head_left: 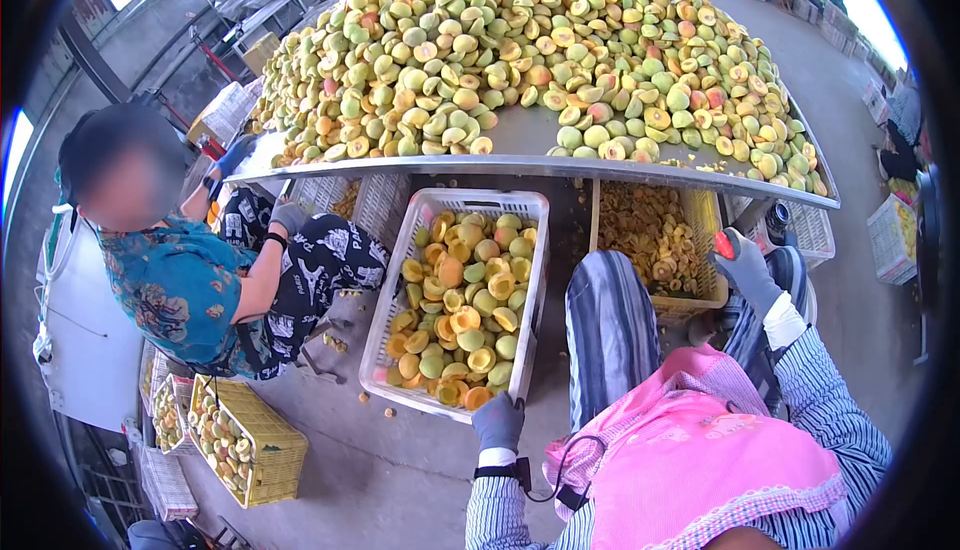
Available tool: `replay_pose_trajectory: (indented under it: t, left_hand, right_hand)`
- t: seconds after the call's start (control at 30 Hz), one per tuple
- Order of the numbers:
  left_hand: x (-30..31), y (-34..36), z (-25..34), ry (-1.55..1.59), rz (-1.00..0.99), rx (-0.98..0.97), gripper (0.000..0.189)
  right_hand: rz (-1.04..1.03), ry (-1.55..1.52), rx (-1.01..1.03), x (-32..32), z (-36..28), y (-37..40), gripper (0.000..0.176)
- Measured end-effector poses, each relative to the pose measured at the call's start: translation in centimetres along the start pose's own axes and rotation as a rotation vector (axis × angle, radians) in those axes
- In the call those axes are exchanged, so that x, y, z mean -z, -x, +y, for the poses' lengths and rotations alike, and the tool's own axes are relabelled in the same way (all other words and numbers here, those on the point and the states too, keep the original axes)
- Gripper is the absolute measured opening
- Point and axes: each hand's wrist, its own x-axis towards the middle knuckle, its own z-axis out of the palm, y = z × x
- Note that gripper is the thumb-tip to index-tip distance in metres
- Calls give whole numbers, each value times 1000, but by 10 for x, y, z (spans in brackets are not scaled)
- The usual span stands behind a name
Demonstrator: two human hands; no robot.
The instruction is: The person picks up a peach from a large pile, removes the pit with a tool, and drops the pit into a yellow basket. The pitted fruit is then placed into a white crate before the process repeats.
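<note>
My left hand (498,424), in a grey glove, grips the near rim of a white plastic crate (377,335). Halved peaches (465,318), green to orange with hollow centres, fill the crate on the floor. In my right hand (750,272), also gloved, is a small red tool (723,244); its working end is hidden. That hand is held above my right knee, beside a yellow crate (708,220) of brownish-yellow pits and scraps under the table edge.
A metal table (520,135) bears a large heap of peach halves. To the left sits a person (165,280) in gloves. Yellow (275,460) and white crates with fruit stand at lower left. More people and crates (892,240) are farther off.
</note>
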Motion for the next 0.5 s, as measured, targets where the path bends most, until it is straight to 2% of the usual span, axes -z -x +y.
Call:
replay_pose_trajectory:
  t: [0.1,0.17,0.23,0.27,0.3,0.37,0.4,0.43,0.47,0.5]
  left_hand:
    - [-8,39,-9,13,21,14,35]
    - [-13,65,-11,-19,3,11,34]
    - [-28,89,-17,-21,2,15,35]
    - [-31,98,-19,-6,7,-4,34]
    - [-33,109,-19,9,8,-17,34]
    - [-30,116,-26,19,-33,-8,39]
    - [-18,116,-29,165,-97,-37,42]
    - [-7,118,-33,307,-153,-63,46]
    - [7,118,-37,411,-173,-32,52]
    - [15,109,-46,398,-119,-5,52]
  right_hand:
    - [-1,85,43,-3,4,-2,36]
    - [-56,72,1,-9,2,-10,36]
    - [38,-2,140,-18,8,-23,36]
    - [32,-120,88,-25,7,-31,36]
    - [18,-120,95,-23,-19,-35,36]
    - [36,-240,110,-17,-112,-30,34]
    - [23,-249,119,-19,-143,-26,34]
    - [-91,-220,167,-23,-171,-24,34]
    - [-197,-205,238,-33,-195,-31,33]
    - [-219,-124,460,-49,-210,-32,33]
